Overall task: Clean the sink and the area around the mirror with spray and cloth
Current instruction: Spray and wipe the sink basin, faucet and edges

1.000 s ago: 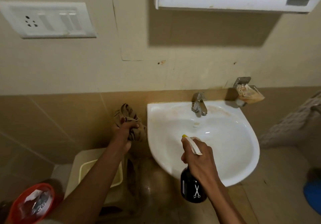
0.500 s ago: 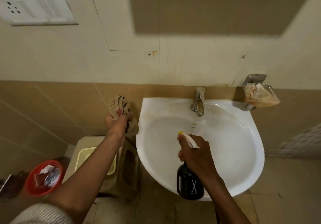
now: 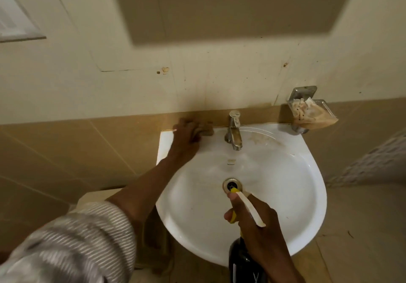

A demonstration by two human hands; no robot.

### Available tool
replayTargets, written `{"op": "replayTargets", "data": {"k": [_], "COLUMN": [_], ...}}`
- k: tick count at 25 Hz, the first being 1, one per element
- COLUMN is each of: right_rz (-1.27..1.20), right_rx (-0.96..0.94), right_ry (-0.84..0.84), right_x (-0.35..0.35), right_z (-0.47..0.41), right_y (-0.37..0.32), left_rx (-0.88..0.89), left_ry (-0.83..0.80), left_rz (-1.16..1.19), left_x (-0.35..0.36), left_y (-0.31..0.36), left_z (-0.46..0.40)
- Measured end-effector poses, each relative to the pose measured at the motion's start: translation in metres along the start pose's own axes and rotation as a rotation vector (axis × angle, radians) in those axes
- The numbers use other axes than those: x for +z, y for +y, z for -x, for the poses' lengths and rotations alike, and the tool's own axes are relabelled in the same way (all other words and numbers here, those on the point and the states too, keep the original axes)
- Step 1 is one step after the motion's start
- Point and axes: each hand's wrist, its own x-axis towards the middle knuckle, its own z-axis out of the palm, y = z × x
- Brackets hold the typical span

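A white wall-hung sink [image 3: 296, 186] fills the middle of the view, with a metal tap [image 3: 234, 132] at its back and a drain [image 3: 232, 185] in the bowl. My left hand [image 3: 186, 137] presses a brown cloth [image 3: 205, 130] onto the sink's back ledge, left of the tap. My right hand [image 3: 252, 219] grips a dark spray bottle [image 3: 241, 263] with a white and yellow trigger head [image 3: 248, 208], held over the front of the bowl and aimed toward the drain. The mirror is out of view; only its shadow shows on the wall.
A metal soap holder [image 3: 307, 113] with a brownish wrapper is fixed to the wall right of the tap. A switch plate [image 3: 15, 23] sits at the upper left. A beige bin [image 3: 92, 197] stands under my left arm.
My left hand has carried the cloth from beside the sink onto the back ledge near the tap. The view tilted down and closer, so the drain shows. My right hand still holds the bottle.
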Motion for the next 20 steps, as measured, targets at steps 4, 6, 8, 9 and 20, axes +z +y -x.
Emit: {"op": "replayTargets", "data": {"k": [4,6,8,9,20], "right_rz": [-0.098,-0.13,-0.155,-0.179,-0.191], "right_rx": [0.038,0.01,-0.024,-0.036,-0.116], "right_ry": [0.082,0.116,0.138,0.145,0.079], "right_x": [-0.004,-0.005,0.0,0.004,0.031], "right_z": [-0.004,-0.006,-0.005,-0.005,-0.004], "right_y": [0.0,0.001,0.003,0.002,-0.024], "left_rx": [0.153,0.131,0.207,0.265,0.245], "left_ry": [-0.281,-0.265,-0.316,-0.352,-0.59], "left_rz": [-0.237,-0.226,-0.195,-0.196,-0.195], "left_x": [0.063,0.071,0.066,0.061,-0.018], "left_y": [0.014,0.01,-0.001,-0.007,-0.054], "left_z": [-0.029,-0.037,-0.038,-0.038,-0.024]}}
